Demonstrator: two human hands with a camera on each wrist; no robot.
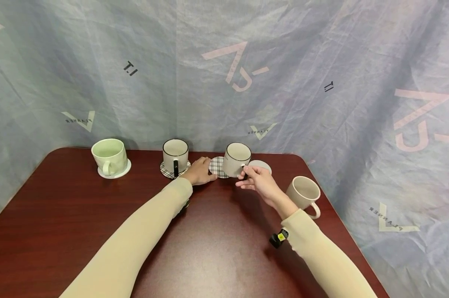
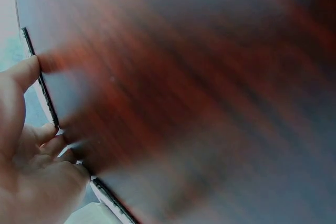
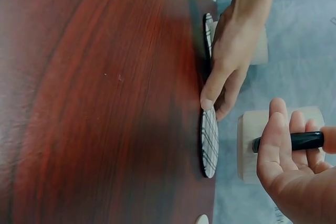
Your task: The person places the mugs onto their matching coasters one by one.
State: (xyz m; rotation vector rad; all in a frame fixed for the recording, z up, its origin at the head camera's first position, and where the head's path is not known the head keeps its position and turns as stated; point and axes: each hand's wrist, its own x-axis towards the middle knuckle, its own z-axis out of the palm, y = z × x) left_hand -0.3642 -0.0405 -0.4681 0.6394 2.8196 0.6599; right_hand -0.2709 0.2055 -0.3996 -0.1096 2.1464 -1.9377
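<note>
1. Fingers (image 3: pixel 275 129) of the right hand (image 1: pixel 263 183) pinch the black handle (image 3: pixel 300 140) of a white mug (image 1: pixel 234 162) — likely because a handle is easy to grab.
2. That mug looks upright, up in the air just above a checked coaster (image 1: pixel 215 167) at the counter's (image 1: pixel 209 236) back.
3. The left hand (image 1: pixel 199 171) has loose fingers touching that coaster's edge — perhaps so it won't slide.
4. A second black-handled mug (image 1: pixel 170 159) and a green cup (image 1: pixel 111 154) sit on coasters, which probably keep the wood clean.
5. A white coaster (image 1: pixel 261 165) lies beside the held mug; a plain mug (image 1: pixel 300 193) stands near the right edge.
</note>
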